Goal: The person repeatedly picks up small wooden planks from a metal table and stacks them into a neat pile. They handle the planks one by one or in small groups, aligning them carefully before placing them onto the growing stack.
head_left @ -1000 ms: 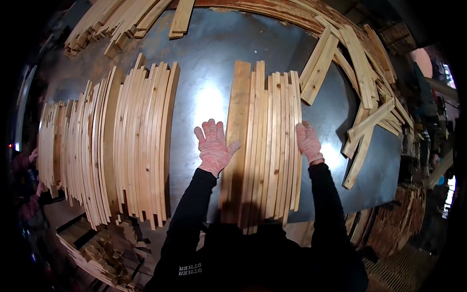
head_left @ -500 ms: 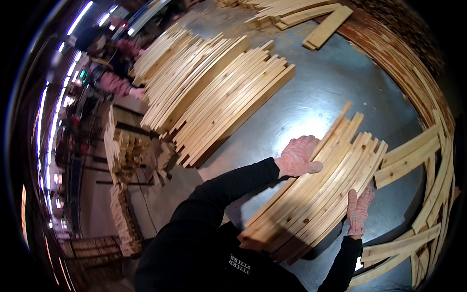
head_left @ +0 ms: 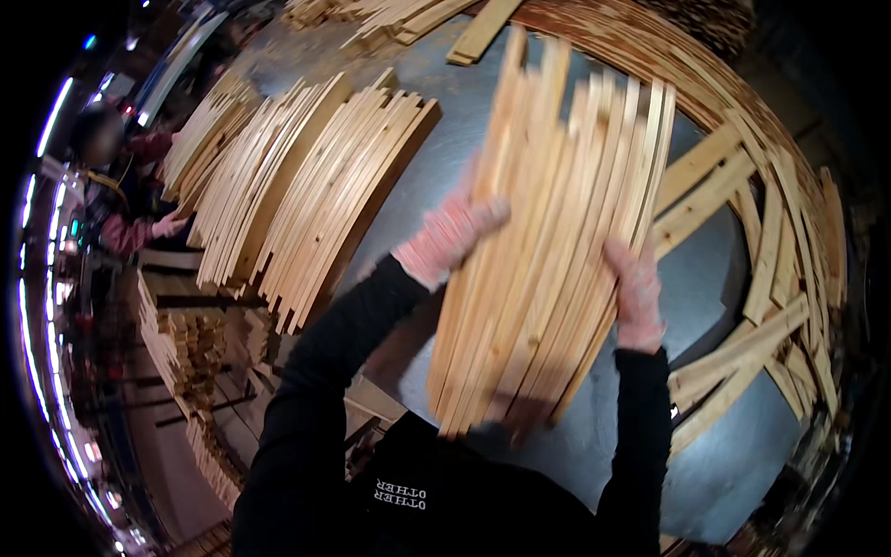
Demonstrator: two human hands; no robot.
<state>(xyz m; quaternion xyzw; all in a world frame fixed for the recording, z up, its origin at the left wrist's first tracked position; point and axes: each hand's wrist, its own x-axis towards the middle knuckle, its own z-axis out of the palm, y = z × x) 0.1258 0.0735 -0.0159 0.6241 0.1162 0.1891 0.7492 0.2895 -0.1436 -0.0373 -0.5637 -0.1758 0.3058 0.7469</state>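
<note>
A bundle of long narrow wooden strips (head_left: 534, 269) is squeezed between my two gloved hands, its far ends uneven and slightly blurred. My left hand (head_left: 455, 232), in a pink knitted glove, grips the left side with the thumb over the top strips. On the opposite side my right hand (head_left: 636, 292), gloved alike, presses against the edge, its fingers partly hidden beneath. The bundle appears lifted and tilted above the grey metal table (head_left: 408, 195). To the left, a stack of similar strips (head_left: 339, 176) lies on the table, next to another stack (head_left: 264, 181).
Loose boards (head_left: 701, 200) and curved offcuts (head_left: 784, 251) crowd the right side. A short board (head_left: 483, 32) lies at the far edge near more strips (head_left: 408, 19). At the far left a co-worker's gloved hand (head_left: 169, 225) touches a stack. Piled wood (head_left: 190, 357) stands below the table's left side.
The bundle has come up from the table and swung more upright, with both hands gripping its sides. The view has turned, so the other stacks sit farther left.
</note>
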